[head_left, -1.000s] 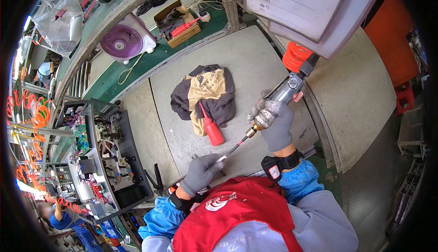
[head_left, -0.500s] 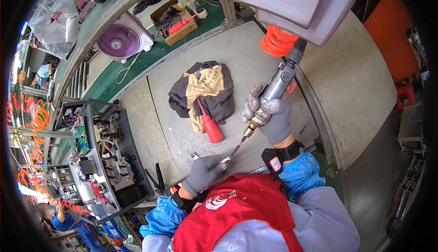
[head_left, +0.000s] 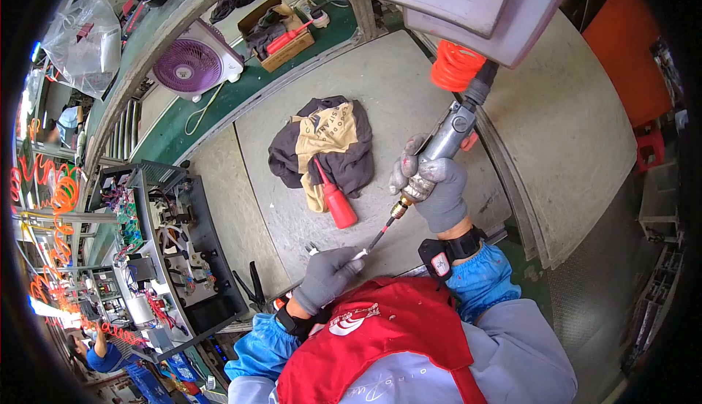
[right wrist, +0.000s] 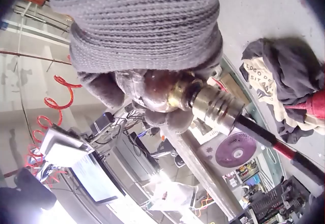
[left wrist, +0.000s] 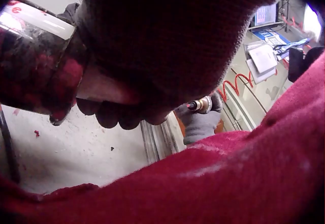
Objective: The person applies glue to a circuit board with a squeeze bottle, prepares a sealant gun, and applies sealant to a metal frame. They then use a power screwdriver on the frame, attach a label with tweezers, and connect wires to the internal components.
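Note:
In the head view my right hand [head_left: 437,192], in a stained grey glove, grips an air screwdriver [head_left: 455,127] with its fingers wrapped round the body. Its long dark bit [head_left: 378,239] with a red band slants down to my left hand [head_left: 325,278]. That gloved hand pinches a small white piece [head_left: 360,254] right at the bit's tip; what it is cannot be told. The brass-coloured chuck [right wrist: 218,109] shows large in the right wrist view. Seen from the left wrist, the left glove [left wrist: 162,41] is dark and its fingertips are mostly hidden.
A red squeeze bottle [head_left: 338,206] lies against a crumpled dark and tan cloth [head_left: 329,133] on the grey tabletop [head_left: 263,111]. To the left stands an open metal chassis [head_left: 219,258] with wiring, near black tool handles [head_left: 252,285]. An orange coiled hose [head_left: 457,66] and hanging cards [head_left: 446,2] are above.
The screwdriver and right hand have shifted left in the head view, then stayed nearly still over the last half second. The left hand has moved slightly right, still pinching the white piece.

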`<state>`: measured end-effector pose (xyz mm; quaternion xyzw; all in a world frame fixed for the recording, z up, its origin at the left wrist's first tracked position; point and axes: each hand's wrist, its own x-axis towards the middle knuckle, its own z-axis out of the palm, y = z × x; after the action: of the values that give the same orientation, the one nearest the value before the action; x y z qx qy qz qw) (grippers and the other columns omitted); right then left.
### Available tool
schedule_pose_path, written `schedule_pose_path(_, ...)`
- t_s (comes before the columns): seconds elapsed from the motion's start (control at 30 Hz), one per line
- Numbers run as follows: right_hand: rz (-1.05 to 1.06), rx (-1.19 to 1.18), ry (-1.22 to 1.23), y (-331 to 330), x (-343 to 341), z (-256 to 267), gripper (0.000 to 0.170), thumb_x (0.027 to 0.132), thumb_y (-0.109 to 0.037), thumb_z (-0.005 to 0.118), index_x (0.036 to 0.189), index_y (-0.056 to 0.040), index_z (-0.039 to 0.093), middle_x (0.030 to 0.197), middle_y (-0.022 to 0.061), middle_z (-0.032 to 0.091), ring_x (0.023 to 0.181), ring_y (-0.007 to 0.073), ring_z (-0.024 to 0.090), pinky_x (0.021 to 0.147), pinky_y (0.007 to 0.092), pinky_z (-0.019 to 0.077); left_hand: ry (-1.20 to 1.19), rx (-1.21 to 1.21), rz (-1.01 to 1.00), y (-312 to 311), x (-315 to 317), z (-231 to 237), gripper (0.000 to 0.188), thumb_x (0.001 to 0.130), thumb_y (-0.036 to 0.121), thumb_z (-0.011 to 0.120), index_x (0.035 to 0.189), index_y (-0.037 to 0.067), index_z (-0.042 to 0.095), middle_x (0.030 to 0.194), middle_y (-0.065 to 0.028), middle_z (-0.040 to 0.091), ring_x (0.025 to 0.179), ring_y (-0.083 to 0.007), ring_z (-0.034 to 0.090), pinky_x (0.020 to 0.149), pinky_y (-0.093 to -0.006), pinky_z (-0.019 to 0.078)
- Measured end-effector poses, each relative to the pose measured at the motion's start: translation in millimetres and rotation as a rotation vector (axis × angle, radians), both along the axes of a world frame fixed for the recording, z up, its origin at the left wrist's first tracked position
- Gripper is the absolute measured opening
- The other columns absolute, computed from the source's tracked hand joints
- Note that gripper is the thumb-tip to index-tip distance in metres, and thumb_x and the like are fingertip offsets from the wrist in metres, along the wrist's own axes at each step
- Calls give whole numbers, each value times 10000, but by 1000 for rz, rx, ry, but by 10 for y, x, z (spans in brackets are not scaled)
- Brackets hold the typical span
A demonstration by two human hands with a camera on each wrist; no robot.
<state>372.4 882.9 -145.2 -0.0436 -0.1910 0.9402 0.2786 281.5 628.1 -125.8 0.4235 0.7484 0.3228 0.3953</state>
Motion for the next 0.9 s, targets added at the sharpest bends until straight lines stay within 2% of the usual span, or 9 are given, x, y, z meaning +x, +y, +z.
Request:
schedule_pose_path(0.2,8,-30,-58,-14,44,-11,442,638,-152,611,1062,-30,589,768,102,618,673,294,626,645,476,541,0,43,32,17,7,1,283,944,248,645,1087,6,681,788,-118,658,674,-170,598,666,-317,489)
schedule_pose_path(0.3,5,-19,-189,-230,12,-123,448,638,-143,608,1069,-20,581,756,113,619,642,303,627,652,480,551,-26,-43,14,95,-47,140,281,937,236,613,1137,48,674,861,-158,674,779,-285,669,725,-357,514)
schedule_pose_path(0.4,-97,8,-196,-294,-49,-84,390,678,-108,582,1052,3,583,742,153,637,580,306,638,571,424,555,-38,-76,7,104,-83,217,279,938,230,611,1138,45,669,875,-166,671,789,-286,664,730,-355,509)
schedule_pose_path(0.43,-53,-36,-207,-229,-22,-54,379,695,-92,582,1060,12,577,745,144,630,580,300,638,560,404,553,-18,-43,23,87,-78,215,280,939,238,623,1127,37,673,837,-146,660,754,-244,638,711,-342,501)
schedule_pose_path(0.5,-63,-10,-242,-104,7,-37,433,690,-132,586,1105,-13,557,769,106,621,645,291,631,622,452,549,19,31,47,90,-66,180,285,941,254,648,1106,23,680,762,-107,638,685,-161,587,671,-315,484)
schedule_pose_path(0.53,-71,8,-260,-56,12,-16,460,687,-152,588,1128,-26,547,781,87,616,677,287,628,653,476,548,12,37,45,95,-76,154,281,941,248,648,1109,25,680,765,-103,640,689,-157,587,674,-314,483)
schedule_pose_path(0.57,-117,-60,-203,-30,9,24,375,722,-71,561,1089,3,559,758,131,614,597,296,637,550,398,549,4,46,44,97,-84,124,276,942,242,647,1112,27,679,769,-99,643,694,-152,586,677,-312,483)
schedule_pose_path(0.8,-198,-112,-108,84,148,238,436,730,-99,556,1158,-22,522,779,104,613,661,298,636,645,470,559,-62,8,33,90,-97,97,273,950,238,642,1110,19,675,781,-65,637,712,-119,559,682,-297,475)
schedule_pose_path(0.9,-208,-123,-107,35,155,224,433,742,-101,560,1165,-20,515,782,107,612,656,301,636,629,461,559,-103,4,50,79,-97,63,284,956,251,637,1108,14,675,774,-43,621,709,-106,534,673,-285,465)
